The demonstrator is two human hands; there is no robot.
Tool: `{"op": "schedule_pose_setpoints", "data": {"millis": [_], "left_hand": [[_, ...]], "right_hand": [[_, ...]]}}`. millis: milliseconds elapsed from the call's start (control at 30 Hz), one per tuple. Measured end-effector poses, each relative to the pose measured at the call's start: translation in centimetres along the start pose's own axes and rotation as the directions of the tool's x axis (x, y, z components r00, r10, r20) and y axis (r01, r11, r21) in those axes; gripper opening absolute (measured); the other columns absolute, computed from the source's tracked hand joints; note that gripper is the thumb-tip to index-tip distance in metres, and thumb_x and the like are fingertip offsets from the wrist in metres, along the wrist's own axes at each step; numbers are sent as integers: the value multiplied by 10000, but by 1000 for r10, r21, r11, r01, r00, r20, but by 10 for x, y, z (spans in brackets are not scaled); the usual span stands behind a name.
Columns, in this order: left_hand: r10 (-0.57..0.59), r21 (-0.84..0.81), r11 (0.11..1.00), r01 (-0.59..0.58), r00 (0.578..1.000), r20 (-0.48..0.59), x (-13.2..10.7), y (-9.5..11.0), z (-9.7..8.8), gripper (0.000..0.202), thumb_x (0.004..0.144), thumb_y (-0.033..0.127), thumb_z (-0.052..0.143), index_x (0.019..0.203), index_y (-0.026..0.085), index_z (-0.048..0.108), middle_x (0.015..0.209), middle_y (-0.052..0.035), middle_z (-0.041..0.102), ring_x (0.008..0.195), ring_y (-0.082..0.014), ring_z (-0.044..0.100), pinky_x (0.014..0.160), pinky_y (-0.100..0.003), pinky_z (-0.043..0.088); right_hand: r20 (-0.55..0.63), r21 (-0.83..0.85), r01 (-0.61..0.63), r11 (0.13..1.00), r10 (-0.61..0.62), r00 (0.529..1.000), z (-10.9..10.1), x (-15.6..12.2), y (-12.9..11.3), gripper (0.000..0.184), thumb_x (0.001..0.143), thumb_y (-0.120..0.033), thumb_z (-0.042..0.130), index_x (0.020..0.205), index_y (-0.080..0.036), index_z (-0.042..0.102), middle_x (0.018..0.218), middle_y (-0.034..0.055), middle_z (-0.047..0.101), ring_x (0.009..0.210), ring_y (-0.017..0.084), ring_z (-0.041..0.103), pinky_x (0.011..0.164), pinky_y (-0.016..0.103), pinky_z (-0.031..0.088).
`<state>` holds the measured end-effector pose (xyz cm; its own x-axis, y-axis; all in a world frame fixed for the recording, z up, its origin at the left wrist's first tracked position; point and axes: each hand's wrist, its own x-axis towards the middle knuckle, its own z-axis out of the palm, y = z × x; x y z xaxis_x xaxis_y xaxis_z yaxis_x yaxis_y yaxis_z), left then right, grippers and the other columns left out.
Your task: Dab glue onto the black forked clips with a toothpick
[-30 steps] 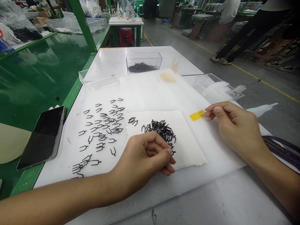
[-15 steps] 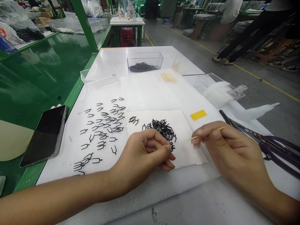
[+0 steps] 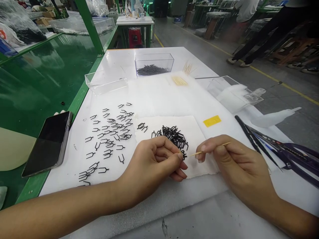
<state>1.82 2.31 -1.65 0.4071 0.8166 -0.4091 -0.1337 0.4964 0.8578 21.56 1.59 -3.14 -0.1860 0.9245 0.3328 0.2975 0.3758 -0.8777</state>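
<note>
My left hand (image 3: 153, 164) rests curled on a white cloth (image 3: 199, 132), fingertips pinched together beside a heap of small black fork-shaped parts (image 3: 174, 137); what it pinches is too small to make out. My right hand (image 3: 231, 164) pinches a thin wooden toothpick (image 3: 210, 148), its tip pointing left toward my left fingertips. Several more black parts (image 3: 109, 139) lie spread singly on the white foam sheet to the left. A small yellow patch (image 3: 211, 121) lies on the sheet beyond my right hand.
A black phone (image 3: 47, 142) lies on the green bench edge at left. Two clear boxes stand farther back, one (image 3: 154, 64) holding dark parts, one (image 3: 106, 82) with nothing in it. Loose toothpicks (image 3: 179, 80), a clear lid (image 3: 233, 91) and dark tools (image 3: 274, 146) lie at right. People stand in the aisle.
My right hand drew back from the yellow patch with the toothpick and came left and nearer, its tip now close to my left fingertips. The left hand stayed put.
</note>
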Motion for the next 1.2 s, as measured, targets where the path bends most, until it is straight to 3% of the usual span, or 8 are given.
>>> {"op": "schedule_pose_setpoints", "data": {"millis": [933, 1200], "left_hand": [[29, 2, 1000, -29, 1000, 2, 1, -3, -1, 75, 862, 130, 656, 802, 120, 613, 695, -12, 718, 588, -74, 683, 565, -127, 578], [48, -29, 998, -48, 999, 2, 2, -4, -1, 84, 872, 131, 651, 800, 121, 609, 702, -23, 723, 589, -75, 685, 548, -117, 570]], "right_hand": [[-4, -19, 37, 999, -37, 999, 3, 1, -2, 222, 1000, -274, 489, 883, -262, 678, 711, -18, 659, 701, 74, 653, 671, 128, 541], [-111, 72, 10, 997, -2, 994, -1, -3, 3, 215, 1008, -277, 497, 939, -318, 696, 792, -26, 643, 752, 90, 619, 738, 166, 518]]}}
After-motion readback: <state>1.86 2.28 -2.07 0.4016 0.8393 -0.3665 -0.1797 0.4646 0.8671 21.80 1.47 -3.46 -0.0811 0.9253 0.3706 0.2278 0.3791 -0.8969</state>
